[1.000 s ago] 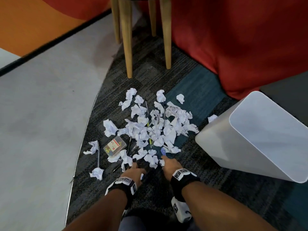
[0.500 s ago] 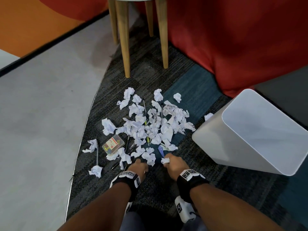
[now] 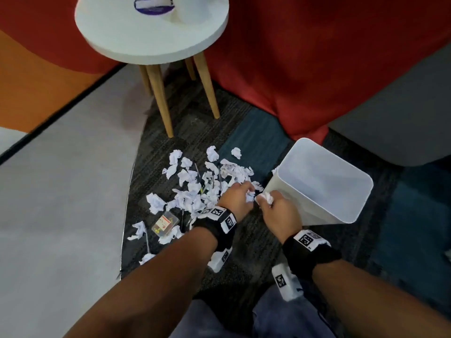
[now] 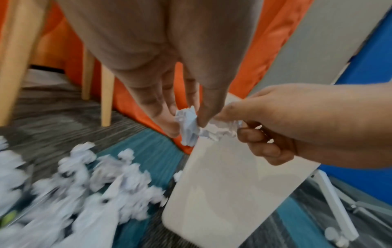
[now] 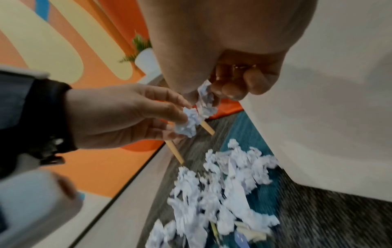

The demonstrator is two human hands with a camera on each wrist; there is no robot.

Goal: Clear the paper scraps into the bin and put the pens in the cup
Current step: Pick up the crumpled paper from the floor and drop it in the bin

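Several crumpled white paper scraps (image 3: 195, 191) lie in a pile on the dark carpet, with thin pens (image 3: 220, 178) half buried among them. A white bin (image 3: 317, 181) stands open-topped just right of the pile. My left hand (image 3: 247, 191) pinches one scrap (image 4: 187, 127) between its fingertips. My right hand (image 3: 264, 200) pinches another scrap (image 5: 204, 100), its other fingers curled. Both hands hang close together above the carpet at the bin's near left wall (image 4: 222, 184), the two scraps almost touching. A white cup-like shape (image 3: 188, 8) stands on the table top, blurred.
A round white table (image 3: 151, 40) on wooden legs stands behind the pile. A small clear box of pins (image 3: 164, 223) lies at the pile's left edge. Red upholstery (image 3: 317, 57) rises behind the bin. Smooth grey floor (image 3: 61, 191) lies left of the carpet.
Both hands have risen from the near edge of the pile, each with a scrap, and moved right to the bin's side. The head view has tilted up, showing the table top.
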